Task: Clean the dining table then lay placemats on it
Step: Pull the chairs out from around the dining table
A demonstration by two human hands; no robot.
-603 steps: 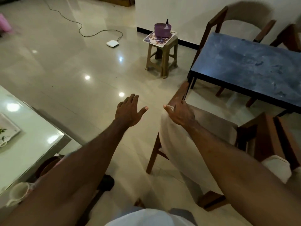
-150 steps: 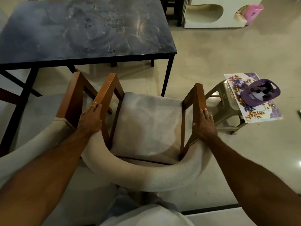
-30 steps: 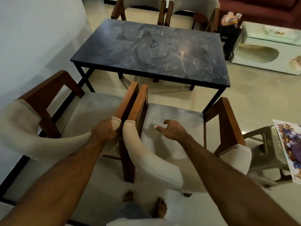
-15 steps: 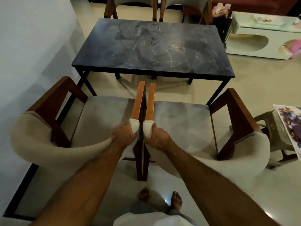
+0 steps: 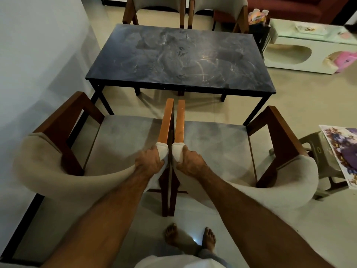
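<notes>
The dark marble-look dining table [image 5: 179, 59] stands ahead with a bare, smeared top. Two wooden armchairs with grey cushions sit side by side in front of it. My left hand [image 5: 149, 163] grips the padded back end of the left chair [image 5: 58, 165] at its inner armrest. My right hand [image 5: 188, 161] grips the matching padded end of the right chair [image 5: 270, 182]. The two inner armrests run parallel and almost touch. A floral placemat [image 5: 342, 151] lies on a plastic stool [image 5: 316, 165] at the right edge.
A white wall [image 5: 38, 55] runs along the left. Two more chairs [image 5: 185, 10] stand at the table's far side. A white low table [image 5: 309, 49] with pink items sits at the back right. My bare feet [image 5: 190, 238] stand on the tiled floor behind the chairs.
My right hand left the right chair's seat and took hold of its padded back end. Both chairs now stand straight, side by side, facing the table.
</notes>
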